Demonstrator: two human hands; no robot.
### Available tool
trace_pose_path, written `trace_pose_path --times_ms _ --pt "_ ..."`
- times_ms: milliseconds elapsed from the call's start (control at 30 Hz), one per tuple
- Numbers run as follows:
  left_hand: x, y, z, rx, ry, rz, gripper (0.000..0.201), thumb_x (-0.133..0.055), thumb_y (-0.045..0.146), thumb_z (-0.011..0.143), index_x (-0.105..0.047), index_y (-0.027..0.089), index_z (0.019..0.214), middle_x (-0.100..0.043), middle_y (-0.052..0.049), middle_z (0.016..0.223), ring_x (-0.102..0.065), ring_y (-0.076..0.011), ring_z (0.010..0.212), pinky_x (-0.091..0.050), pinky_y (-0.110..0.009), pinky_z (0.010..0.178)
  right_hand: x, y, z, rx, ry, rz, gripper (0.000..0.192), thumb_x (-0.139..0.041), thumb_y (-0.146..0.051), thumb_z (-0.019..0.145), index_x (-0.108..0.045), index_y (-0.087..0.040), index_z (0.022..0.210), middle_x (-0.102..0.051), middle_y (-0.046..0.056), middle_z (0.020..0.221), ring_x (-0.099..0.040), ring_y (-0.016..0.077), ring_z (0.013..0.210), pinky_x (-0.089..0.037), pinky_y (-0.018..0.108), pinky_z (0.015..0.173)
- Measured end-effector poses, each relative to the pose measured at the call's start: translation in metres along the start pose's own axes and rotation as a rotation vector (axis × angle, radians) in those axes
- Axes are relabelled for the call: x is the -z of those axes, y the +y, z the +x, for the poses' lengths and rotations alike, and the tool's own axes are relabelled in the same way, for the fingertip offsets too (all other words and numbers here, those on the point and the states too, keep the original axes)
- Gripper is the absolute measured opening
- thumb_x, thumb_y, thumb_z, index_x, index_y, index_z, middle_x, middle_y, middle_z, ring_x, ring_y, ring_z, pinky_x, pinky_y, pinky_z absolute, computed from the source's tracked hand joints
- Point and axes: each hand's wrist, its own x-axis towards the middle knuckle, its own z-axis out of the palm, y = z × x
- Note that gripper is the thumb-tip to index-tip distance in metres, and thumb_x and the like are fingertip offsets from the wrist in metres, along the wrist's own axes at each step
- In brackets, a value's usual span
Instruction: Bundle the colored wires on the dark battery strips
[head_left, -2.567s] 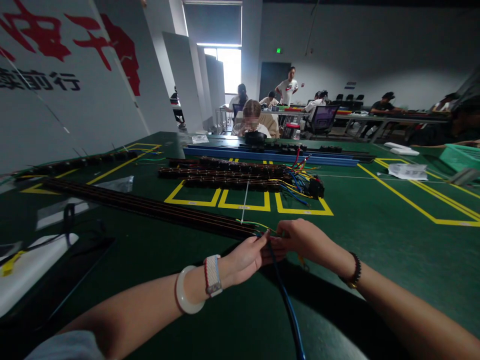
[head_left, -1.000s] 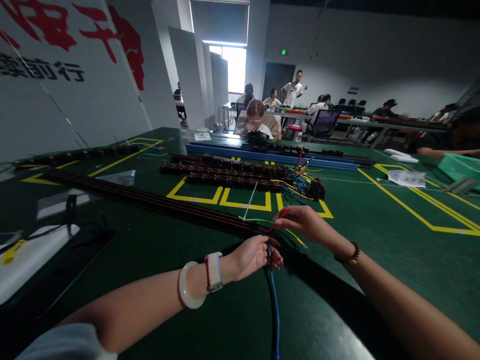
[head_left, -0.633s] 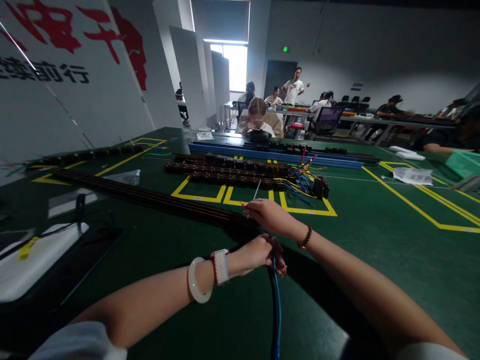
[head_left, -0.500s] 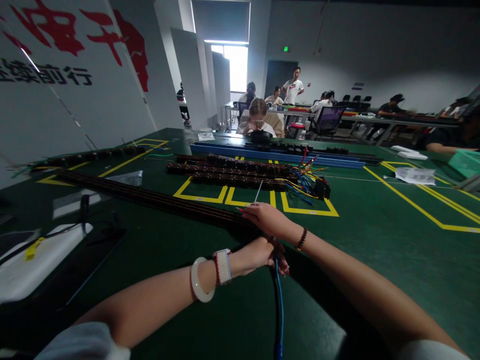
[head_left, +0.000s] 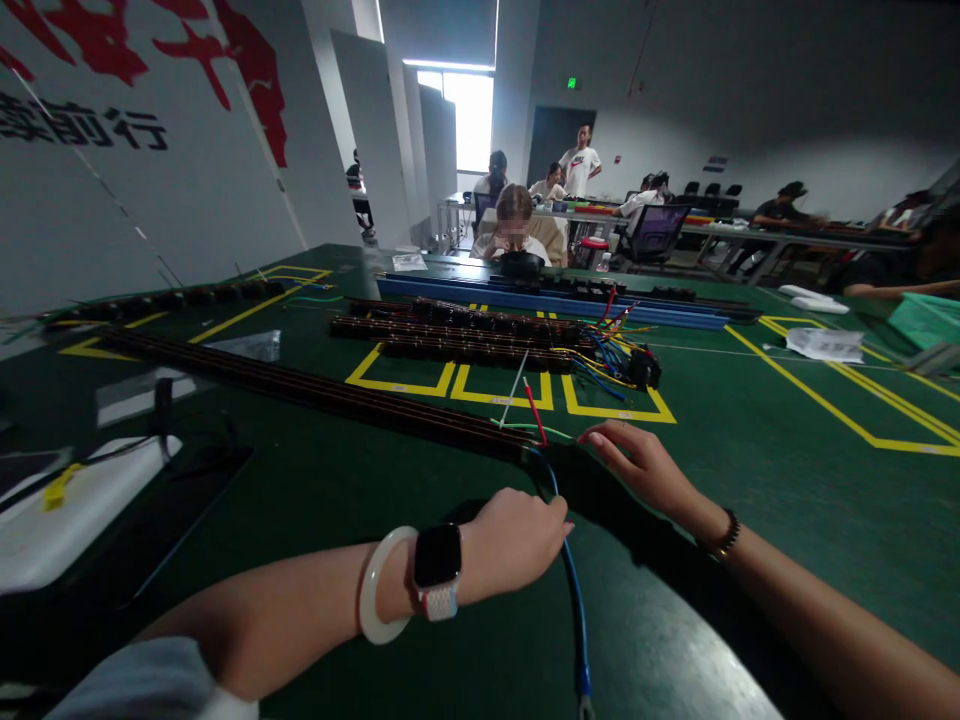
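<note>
A blue cable [head_left: 578, 600] with a metal lug at its lower end comes out of the near end of a long dark strip [head_left: 322, 393]. My left hand [head_left: 514, 540] is closed around this cable, a short way from the strip. At the same end, a red wire [head_left: 534, 405] and a thin white wire [head_left: 514, 388] stick up. From there a green wire [head_left: 544, 429] runs to the fingertips of my right hand [head_left: 645, 470], which pinch its tip. The palm side of my left hand is hidden.
Beyond lie bundled dark strips [head_left: 465, 340] with coloured wires, then a blue rail [head_left: 555, 304]. At left are a white device [head_left: 82, 515] and plastic bags [head_left: 142, 395]. A person [head_left: 514, 225] sits across the table; others are farther back.
My right hand has moved right, off the strip's end, and now pinches the green wire. My left hand has moved slightly down, staying on the blue cable. The red wire has come into view.
</note>
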Motion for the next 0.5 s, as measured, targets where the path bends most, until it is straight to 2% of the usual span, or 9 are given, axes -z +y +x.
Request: trace_pose_path --times_ms 133,333,433,500 --pt "-0.007 -0.001 -0.002 -0.147 -0.026 0.193 0.030 -0.036 0.030 0.092 -0.061 0.015 0.083 -0.054 -0.009 0.062 -0.054 -0.0210 0.054 -0.040 -0.036 0.063 -0.004 -0.022 -0.007 0.141 -0.014 0.002 0.027 -0.041 -0.036 0.096 -0.059 -0.017 0.091 -0.061 0.007 0.087 -0.056 0.0168 0.081 -0.044 0.029 0.073" --pt "-0.018 -0.013 -0.005 -0.207 0.002 0.220 0.025 -0.038 0.013 0.086 -0.060 0.013 0.098 -0.060 -0.015 0.077 -0.058 -0.0266 0.072 -0.038 -0.041 0.072 -0.018 -0.049 -0.012 0.308 -0.065 0.068 0.015 -0.043 -0.027 0.095 -0.056 -0.018 0.094 -0.058 0.006 0.087 -0.054 0.0157 0.083 -0.045 0.030 0.076" --pt "-0.025 -0.013 0.000 -0.215 -0.092 0.275 0.028 -0.038 0.008 0.084 -0.061 0.015 0.098 -0.062 -0.017 0.092 -0.058 -0.0293 0.086 -0.037 -0.041 0.074 -0.024 -0.057 -0.016 0.354 -0.106 0.086 0.013 -0.045 -0.024 0.094 -0.056 -0.018 0.096 -0.058 0.006 0.089 -0.053 0.0157 0.085 -0.045 0.030 0.077" --pt "-0.029 -0.013 0.003 -0.154 -0.188 0.370 0.027 -0.040 0.009 0.084 -0.060 0.018 0.099 -0.062 -0.013 0.104 -0.056 -0.0278 0.096 -0.038 -0.039 0.076 -0.027 -0.063 -0.018 0.383 -0.124 0.093 0.013 -0.046 -0.024 0.094 -0.057 -0.018 0.098 -0.058 0.006 0.091 -0.053 0.0159 0.086 -0.045 0.030 0.078"
